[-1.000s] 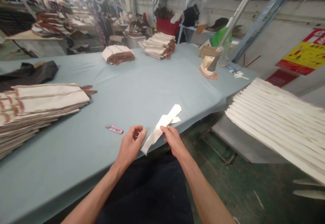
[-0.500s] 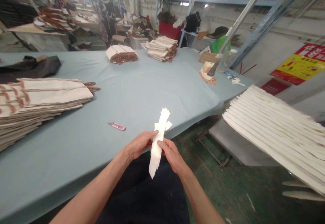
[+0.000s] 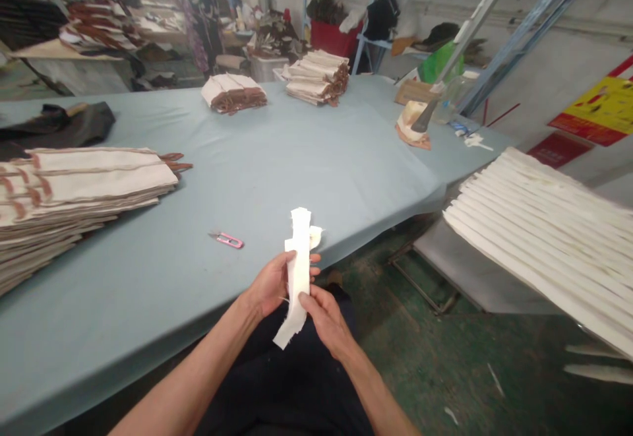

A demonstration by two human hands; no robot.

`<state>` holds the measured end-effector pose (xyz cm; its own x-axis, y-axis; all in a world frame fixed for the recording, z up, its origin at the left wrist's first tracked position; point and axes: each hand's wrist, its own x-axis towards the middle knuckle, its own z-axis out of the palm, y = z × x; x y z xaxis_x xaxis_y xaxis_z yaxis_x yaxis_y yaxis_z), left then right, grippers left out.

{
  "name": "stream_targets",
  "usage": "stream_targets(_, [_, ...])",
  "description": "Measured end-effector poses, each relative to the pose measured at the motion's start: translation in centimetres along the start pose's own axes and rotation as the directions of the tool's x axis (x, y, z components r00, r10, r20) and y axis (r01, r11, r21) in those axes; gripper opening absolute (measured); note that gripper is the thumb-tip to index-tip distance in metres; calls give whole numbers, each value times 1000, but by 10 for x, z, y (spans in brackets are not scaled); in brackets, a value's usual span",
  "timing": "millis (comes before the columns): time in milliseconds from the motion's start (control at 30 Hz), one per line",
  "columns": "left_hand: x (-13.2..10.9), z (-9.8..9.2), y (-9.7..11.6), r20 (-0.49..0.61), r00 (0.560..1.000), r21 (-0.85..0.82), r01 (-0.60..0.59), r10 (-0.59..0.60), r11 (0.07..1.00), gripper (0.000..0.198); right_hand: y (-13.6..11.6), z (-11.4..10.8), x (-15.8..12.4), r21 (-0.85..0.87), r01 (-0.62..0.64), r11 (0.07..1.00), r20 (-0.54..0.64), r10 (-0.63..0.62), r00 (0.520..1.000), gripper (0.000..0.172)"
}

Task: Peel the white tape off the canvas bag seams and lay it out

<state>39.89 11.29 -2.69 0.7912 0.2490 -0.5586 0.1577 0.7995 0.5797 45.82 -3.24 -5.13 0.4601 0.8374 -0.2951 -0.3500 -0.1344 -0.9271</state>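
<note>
Several white fabric strips [image 3: 299,268] with frayed edges are bunched lengthwise between my hands, near the table's front edge. My left hand [image 3: 275,282] wraps them from the left, thumb on top and fingertips showing past the right side. Lower down, my right hand [image 3: 324,314] pinches the strips, its thumb on their face. The bottom end bends toward the left, and a short piece juts out at the upper right. Pink-handled thread snips [image 3: 228,240] lie on the table to the left of my hands, touched by neither.
A blue-grey cloth covers the table [image 3: 257,165]. Stacked cream pieces with brown trim [image 3: 99,175] lie at the left; smaller stacks [image 3: 235,93] stand at the back. White layered strips [image 3: 544,238] rest on a low stand at the right. A person [image 3: 200,20] stands beyond the table.
The strips have shifted slightly left and stand more upright, with their lower end now bent left. My right hand sits a little lower on them, and my left fingertips now show beyond the right side.
</note>
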Motion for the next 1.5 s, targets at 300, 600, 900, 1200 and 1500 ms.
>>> stream_targets(300, [1,13,31,-75,980,136,-175,186,975,40,4,5,-1,111,-50,993,41,46,998,48])
stream_targets(600, [26,-10,120,-256,920,433,-164,295,886,28,-19,15,37,121,-184,976,64,177,982,43])
stream_targets(900, [-95,-51,13,-312,929,498,-18,198,867,60,-14,28,25,73,-301,951,106,293,950,44])
stream_targets(1200, [-60,-38,-37,35,998,-259,63,-56,964,55,-12,39,-4,-85,-293,952,96,301,949,56])
stream_targets(1500, [-51,-13,-24,-79,994,-553,23,-80,833,24,-16,30,-46,-499,-86,862,34,119,992,47])
